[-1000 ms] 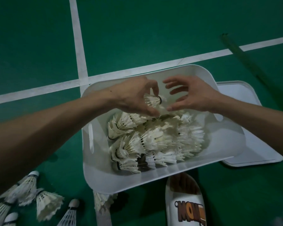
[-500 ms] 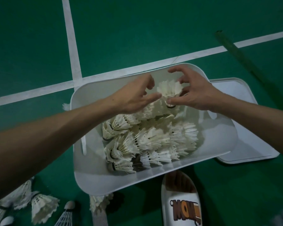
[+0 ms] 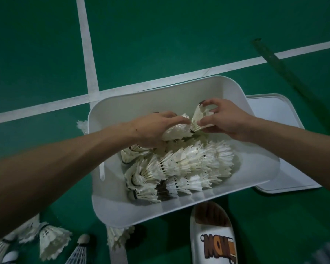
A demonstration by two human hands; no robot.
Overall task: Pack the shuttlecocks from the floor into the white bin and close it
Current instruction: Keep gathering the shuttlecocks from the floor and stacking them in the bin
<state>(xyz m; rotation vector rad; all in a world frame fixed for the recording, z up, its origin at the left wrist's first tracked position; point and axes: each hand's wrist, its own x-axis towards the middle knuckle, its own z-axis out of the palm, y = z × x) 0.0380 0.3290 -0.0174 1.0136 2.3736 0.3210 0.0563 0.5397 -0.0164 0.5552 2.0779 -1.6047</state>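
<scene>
The white bin (image 3: 111, 206) stands open on the green floor, holding a pile of several white feather shuttlecocks (image 3: 185, 164). My left hand (image 3: 152, 128) reaches into the bin's far side and grips a shuttlecock (image 3: 177, 132) on top of the pile. My right hand (image 3: 221, 119) is beside it, with thumb and fingers curled round another shuttlecock (image 3: 200, 117), skirt up. The bin's flat white lid (image 3: 274, 115) lies on the floor right of the bin, partly under it. More loose shuttlecocks (image 3: 51, 241) lie on the floor at bottom left.
A white slipper (image 3: 213, 239) with brown lettering sits just in front of the bin. One shuttlecock (image 3: 118, 235) lies under the bin's near edge, another (image 3: 82, 125) peeks out at its left side. White court lines (image 3: 88, 54) cross behind the bin. A dark strip (image 3: 278, 67) runs at the far right.
Both hands have dropped lower into the bin's far side. The right hand's shuttlecock has tilted, and the left hand has closed on one atop the pile.
</scene>
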